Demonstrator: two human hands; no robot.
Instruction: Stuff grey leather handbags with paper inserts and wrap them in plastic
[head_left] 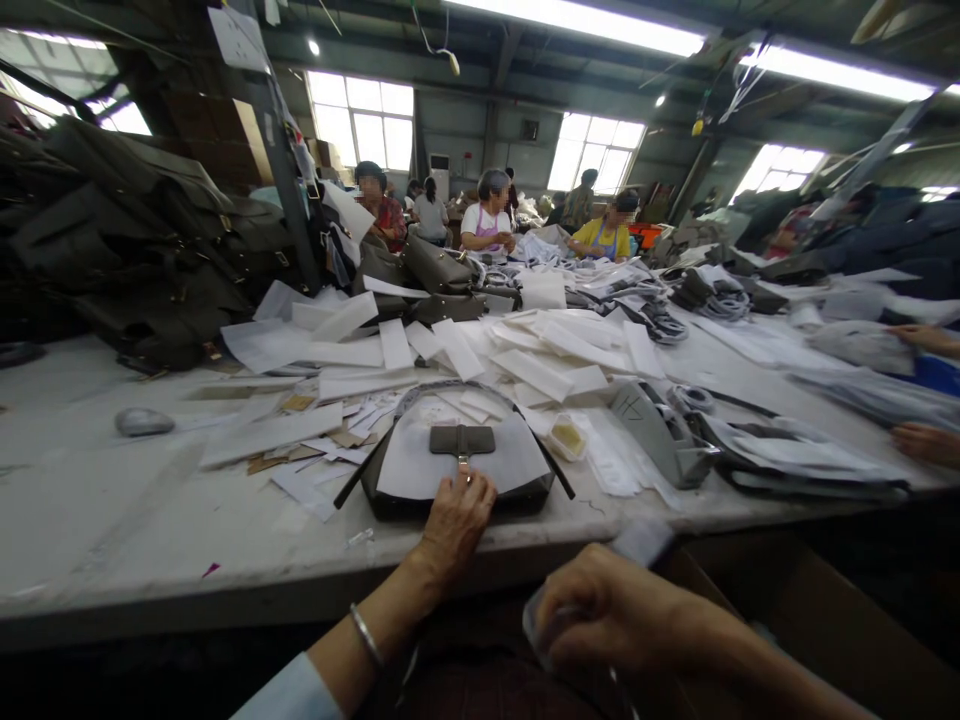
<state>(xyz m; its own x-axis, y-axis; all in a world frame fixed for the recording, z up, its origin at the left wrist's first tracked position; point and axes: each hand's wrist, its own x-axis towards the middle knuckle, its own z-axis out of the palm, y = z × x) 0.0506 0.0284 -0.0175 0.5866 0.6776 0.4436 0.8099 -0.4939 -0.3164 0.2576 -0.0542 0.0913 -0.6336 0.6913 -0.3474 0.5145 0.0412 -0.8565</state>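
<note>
Handbag (444, 440): near the bench's (150, 520) front edge, white sheet (412, 460) over it.
Left hand (459, 510): my fingertips at its metal clasp (463, 462); gripping or merely touching, I cannot tell.
Right hand (600, 610): clenched on clear plastic (533, 630), short of the bench.
Front edge: a hard tug at the clasp could pull the handbag over.

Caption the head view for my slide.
Left hand at the clasp of a dark bag on a littered white table; right hand curled round something pale, blurred.
</note>
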